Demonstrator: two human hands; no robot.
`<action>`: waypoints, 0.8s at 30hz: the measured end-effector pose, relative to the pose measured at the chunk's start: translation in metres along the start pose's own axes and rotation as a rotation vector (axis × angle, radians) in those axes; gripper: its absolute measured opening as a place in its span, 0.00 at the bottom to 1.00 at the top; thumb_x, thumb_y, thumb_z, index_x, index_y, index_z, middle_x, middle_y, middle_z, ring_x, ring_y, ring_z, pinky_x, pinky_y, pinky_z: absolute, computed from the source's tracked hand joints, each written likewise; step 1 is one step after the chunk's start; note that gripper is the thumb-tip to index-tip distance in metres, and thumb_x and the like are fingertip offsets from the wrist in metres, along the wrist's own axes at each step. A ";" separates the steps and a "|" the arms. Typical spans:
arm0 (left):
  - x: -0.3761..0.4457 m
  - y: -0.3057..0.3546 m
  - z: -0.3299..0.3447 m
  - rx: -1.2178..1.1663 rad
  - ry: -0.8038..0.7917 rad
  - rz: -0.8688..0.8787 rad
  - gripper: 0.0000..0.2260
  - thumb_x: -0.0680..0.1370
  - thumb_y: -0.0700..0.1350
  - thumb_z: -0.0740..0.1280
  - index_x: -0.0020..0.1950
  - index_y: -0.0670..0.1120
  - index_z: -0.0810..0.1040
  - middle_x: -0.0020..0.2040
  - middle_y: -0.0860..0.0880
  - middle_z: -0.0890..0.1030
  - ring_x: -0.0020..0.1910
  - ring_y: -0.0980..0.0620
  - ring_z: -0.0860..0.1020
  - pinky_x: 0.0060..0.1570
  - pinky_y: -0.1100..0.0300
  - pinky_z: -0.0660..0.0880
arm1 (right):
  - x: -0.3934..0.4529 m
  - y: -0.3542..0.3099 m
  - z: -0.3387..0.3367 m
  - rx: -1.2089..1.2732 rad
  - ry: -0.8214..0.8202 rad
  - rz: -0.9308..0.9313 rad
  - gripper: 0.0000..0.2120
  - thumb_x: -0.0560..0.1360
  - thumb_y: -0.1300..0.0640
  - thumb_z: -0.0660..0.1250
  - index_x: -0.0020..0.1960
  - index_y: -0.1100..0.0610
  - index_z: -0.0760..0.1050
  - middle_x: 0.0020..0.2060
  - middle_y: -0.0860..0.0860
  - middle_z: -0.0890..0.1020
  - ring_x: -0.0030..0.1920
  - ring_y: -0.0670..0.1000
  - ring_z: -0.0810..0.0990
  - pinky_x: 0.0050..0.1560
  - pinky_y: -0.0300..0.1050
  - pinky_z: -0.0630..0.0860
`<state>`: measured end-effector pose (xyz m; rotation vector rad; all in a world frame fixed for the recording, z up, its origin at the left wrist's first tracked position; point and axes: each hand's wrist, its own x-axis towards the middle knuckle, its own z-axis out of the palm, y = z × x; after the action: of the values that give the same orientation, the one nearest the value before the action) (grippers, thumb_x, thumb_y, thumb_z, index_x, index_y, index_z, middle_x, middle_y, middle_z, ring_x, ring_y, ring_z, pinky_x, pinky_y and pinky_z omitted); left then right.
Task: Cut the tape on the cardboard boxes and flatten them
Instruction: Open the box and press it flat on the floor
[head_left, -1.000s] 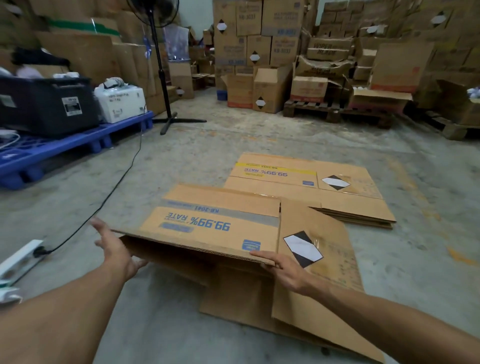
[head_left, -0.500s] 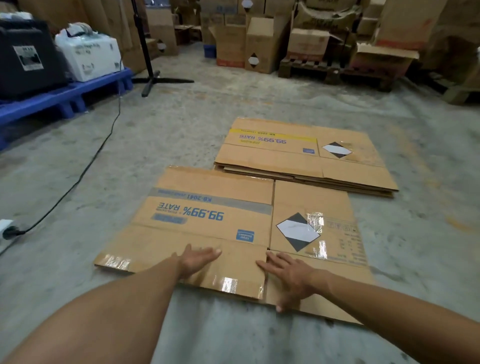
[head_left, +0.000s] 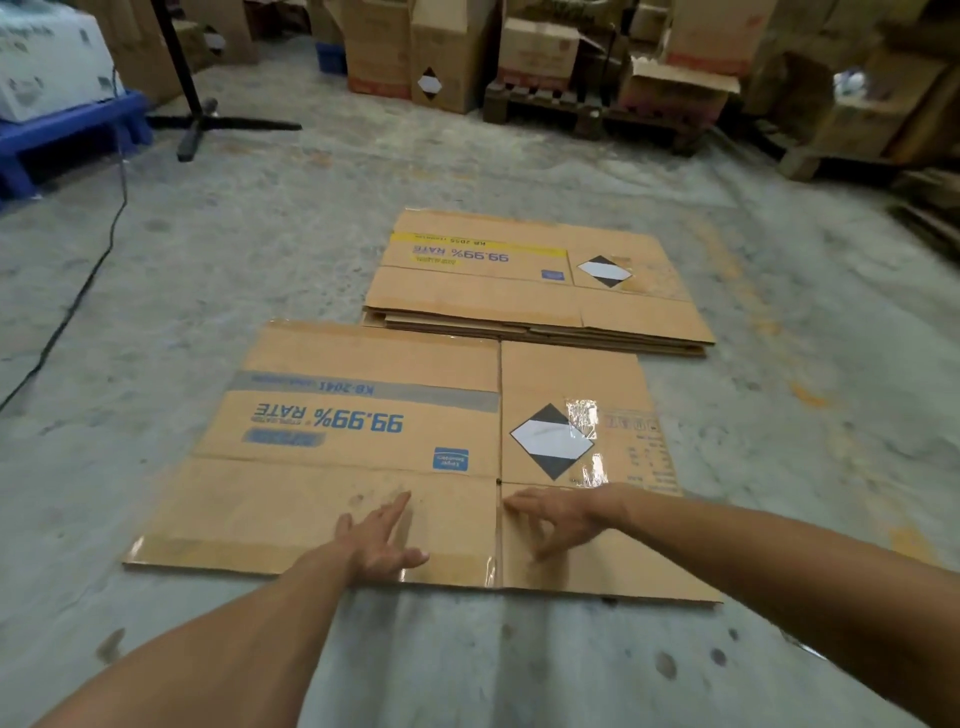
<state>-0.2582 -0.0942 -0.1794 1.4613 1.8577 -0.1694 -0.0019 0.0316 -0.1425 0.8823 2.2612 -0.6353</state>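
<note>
Concrete floor (head_left: 779, 467); flattened box (head_left: 363, 467) under spread left hand (head_left: 382, 540), right hand (head_left: 561, 514).

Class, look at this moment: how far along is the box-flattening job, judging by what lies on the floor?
Done: a stack of flattened boxes lies on the concrete floor. In hand: the nearest box lies flat, with the left hand and right hand over its near flaps. Left: upright boxes stand along the far wall, some on a wooden pallet.

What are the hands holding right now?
Nothing. The left hand and right hand lie open on the near flaps of the flattened box.
</note>
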 end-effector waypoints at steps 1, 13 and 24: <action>0.006 -0.007 -0.003 0.011 0.037 -0.011 0.41 0.75 0.69 0.58 0.81 0.55 0.44 0.81 0.49 0.54 0.79 0.48 0.53 0.76 0.47 0.48 | 0.005 0.000 -0.006 0.070 0.071 0.006 0.40 0.77 0.42 0.66 0.80 0.52 0.50 0.75 0.54 0.63 0.74 0.56 0.63 0.73 0.51 0.61; 0.057 0.013 0.012 0.066 0.448 -0.161 0.27 0.77 0.67 0.33 0.77 0.70 0.46 0.81 0.58 0.47 0.79 0.48 0.46 0.73 0.38 0.48 | 0.084 0.012 0.029 0.062 0.479 0.095 0.39 0.69 0.23 0.35 0.77 0.34 0.37 0.79 0.45 0.36 0.77 0.52 0.32 0.74 0.64 0.35; 0.068 0.020 0.026 0.117 0.634 -0.211 0.27 0.78 0.66 0.36 0.75 0.68 0.57 0.78 0.58 0.59 0.77 0.48 0.56 0.69 0.39 0.53 | 0.094 0.025 0.018 0.079 0.615 0.035 0.31 0.76 0.28 0.42 0.76 0.37 0.53 0.76 0.47 0.59 0.77 0.55 0.54 0.71 0.62 0.49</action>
<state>-0.2333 -0.0478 -0.2334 1.5039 2.5503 0.1028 -0.0317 0.0770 -0.2247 1.2898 2.7609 -0.4814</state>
